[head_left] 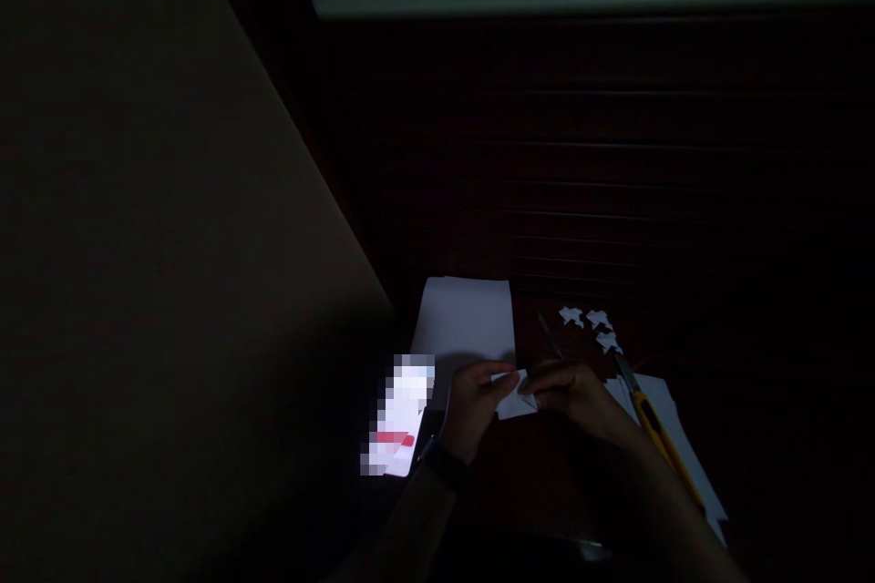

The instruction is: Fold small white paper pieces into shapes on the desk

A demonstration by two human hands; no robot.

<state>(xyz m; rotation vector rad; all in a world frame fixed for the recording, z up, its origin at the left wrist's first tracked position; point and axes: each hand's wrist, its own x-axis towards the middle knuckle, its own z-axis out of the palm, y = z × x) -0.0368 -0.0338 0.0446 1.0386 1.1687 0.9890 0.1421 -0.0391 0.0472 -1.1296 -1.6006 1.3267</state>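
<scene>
In dim light both my hands meet over a small white folded piece of paper [518,393] on a dark table. My left hand [475,401], with a dark watch on the wrist, pinches its left edge. My right hand [574,393] is closed on its right side. A white sheet of paper [467,321] lies just behind my left hand. Three small folded white paper shapes [591,326] lie behind my right hand.
A lit phone screen [400,419] glows left of my left hand. A yellow utility knife [653,424] lies on more white paper [684,437] to the right. A thin dark pen-like thing [548,334] lies near the folded shapes. A large tan panel [157,273] fills the left.
</scene>
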